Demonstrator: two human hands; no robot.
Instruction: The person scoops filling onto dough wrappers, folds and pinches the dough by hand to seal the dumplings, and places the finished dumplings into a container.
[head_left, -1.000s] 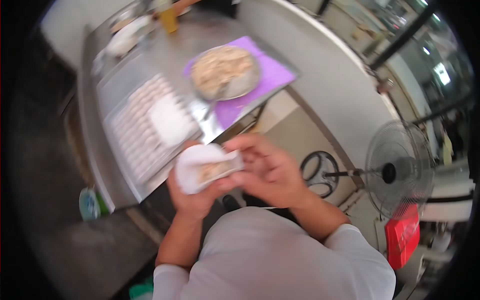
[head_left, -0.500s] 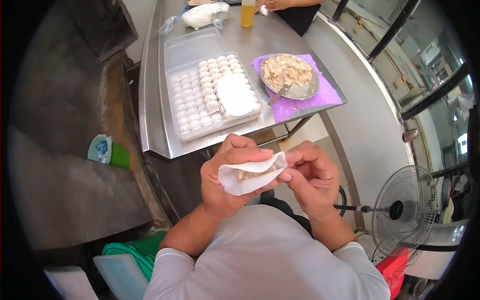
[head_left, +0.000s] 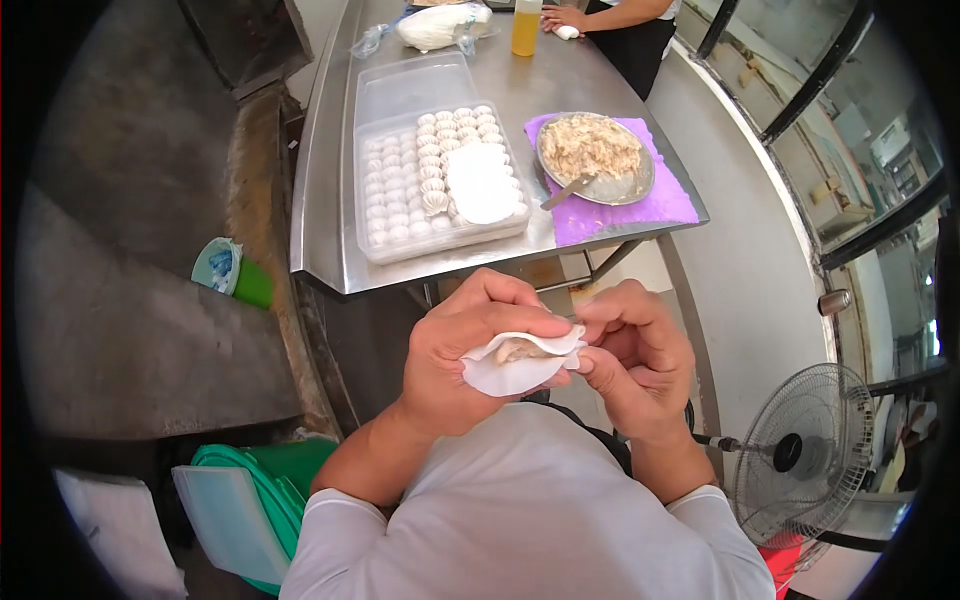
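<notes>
A round white dough wrapper (head_left: 500, 376) with pale filling inside is cupped in my left hand (head_left: 455, 345), the thumb lying across its upper side. At the wrapper's right edge, the thumb and fingertips of my right hand (head_left: 640, 360) pinch the dough, where small folds show. Beyond my hands stands a clear plastic box (head_left: 375, 250) with rows of pleated dumplings (head_left: 435, 200), partly covered by a stack of white wrappers (head_left: 482, 185). To its right, a metal bowl (head_left: 640, 190) of filling with a flat utensil (head_left: 565, 193) rests on a purple cloth (head_left: 590, 228).
All these lie on a steel table (head_left: 320, 220). At its far end are a bottle of yellow liquid (head_left: 526, 28), a bagged white mass (head_left: 440, 28) and another person's hand (head_left: 565, 18). A fan (head_left: 805, 450) stands at right, a green bin (head_left: 240, 275) at left.
The wrapper has closed further around the filling, with more of its right edge gathered between my fingers. The view has shifted, so the table's contents appear further right.
</notes>
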